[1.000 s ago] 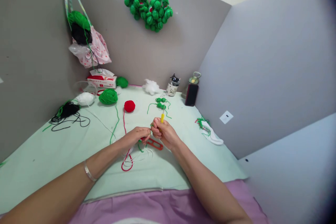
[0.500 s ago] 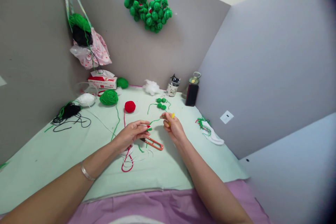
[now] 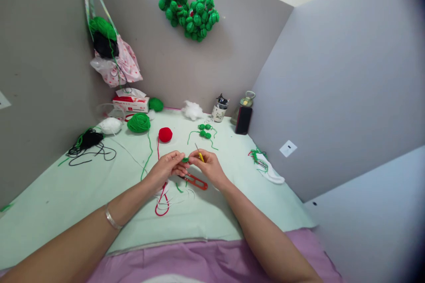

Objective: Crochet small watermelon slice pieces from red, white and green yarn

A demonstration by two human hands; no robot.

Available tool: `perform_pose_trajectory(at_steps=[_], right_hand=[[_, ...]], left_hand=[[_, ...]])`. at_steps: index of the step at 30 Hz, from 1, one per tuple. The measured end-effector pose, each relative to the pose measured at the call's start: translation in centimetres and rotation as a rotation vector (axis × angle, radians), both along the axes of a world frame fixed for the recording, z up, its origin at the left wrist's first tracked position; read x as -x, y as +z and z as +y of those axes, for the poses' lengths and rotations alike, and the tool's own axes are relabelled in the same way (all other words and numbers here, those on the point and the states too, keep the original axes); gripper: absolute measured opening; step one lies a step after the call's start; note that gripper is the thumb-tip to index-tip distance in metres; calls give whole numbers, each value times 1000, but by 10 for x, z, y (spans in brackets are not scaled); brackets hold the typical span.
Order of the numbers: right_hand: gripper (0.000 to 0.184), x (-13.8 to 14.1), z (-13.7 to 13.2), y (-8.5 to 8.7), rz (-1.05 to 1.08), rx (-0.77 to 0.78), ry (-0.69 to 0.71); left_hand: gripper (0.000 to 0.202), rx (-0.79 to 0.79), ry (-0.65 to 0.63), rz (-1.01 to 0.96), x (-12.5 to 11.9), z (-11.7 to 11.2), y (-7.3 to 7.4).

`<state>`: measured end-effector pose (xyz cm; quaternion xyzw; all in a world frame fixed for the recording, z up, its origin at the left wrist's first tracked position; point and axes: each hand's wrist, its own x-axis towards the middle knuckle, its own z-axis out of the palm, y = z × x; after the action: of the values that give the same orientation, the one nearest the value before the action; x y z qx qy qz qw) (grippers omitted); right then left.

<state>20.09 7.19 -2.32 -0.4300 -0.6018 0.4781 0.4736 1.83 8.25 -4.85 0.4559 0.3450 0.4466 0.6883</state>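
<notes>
Between thumb and fingers, my left hand (image 3: 171,164) pinches a small green crochet piece (image 3: 185,159), mostly covered by the fingertips. My right hand (image 3: 210,167) is closed on a crochet hook (image 3: 201,157) with a yellow handle, its metal tip pointing up and away. The right fingertips touch the crochet piece from its right side. Just below the hands lie orange thread snips (image 3: 198,182), partly hidden by the left fingers. A loop of red yarn (image 3: 162,213) and white yarn ends lie beneath my left wrist. Beyond the hands are small green crocheted balls (image 3: 205,130) with loose tails.
Red (image 3: 165,135), green (image 3: 138,123) and white (image 3: 111,126) yarn balls stand at the back left, near black yarn (image 3: 88,141). White stuffing (image 3: 191,110), a cup (image 3: 219,111) and a phone (image 3: 243,120) line the back wall. A white piece with yarn scraps (image 3: 270,171) lies right.
My right hand has moved left and slightly down to meet the left hand at the crochet piece. The stretched green strand no longer shows between the hands, and the hook's metal tip now shows.
</notes>
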Motion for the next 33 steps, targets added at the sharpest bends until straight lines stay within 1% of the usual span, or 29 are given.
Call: perform_pose_trajectory(at_steps=[5,8,10,12,17,23,26,28,30,33], right_hand=[[26,-5,5,-5,-28,-3,-8],[26,-5,4,-6,-32,11,32],[27,-3,3,-7,-33,27,73],[29,-2,3,-7,-33,47,100],[35,-6,5,-5,-14,113,115],[35,-8,4,-3,2,161,86],[35,-10,9,-4,-19,146,22],[37,-18,16,-4,-47,121,-61],[39,-32,24,-3,-88,79,-179],[45,-60,32,3,-157,-37,-412]], left_hand=[[44,-89,-10,43,1,-3,6],[37,-124,-5,89,3,-3,7],[36,-140,-4,115,3,-2,7],[37,-152,-6,134,4,-2,6],[40,-157,1,146,3,-1,6],[47,-163,51,144,1,-2,6],[47,-183,126,156,3,0,8],[44,-214,216,166,11,6,12],[40,-256,322,183,25,16,19],[30,-329,452,249,59,34,31]])
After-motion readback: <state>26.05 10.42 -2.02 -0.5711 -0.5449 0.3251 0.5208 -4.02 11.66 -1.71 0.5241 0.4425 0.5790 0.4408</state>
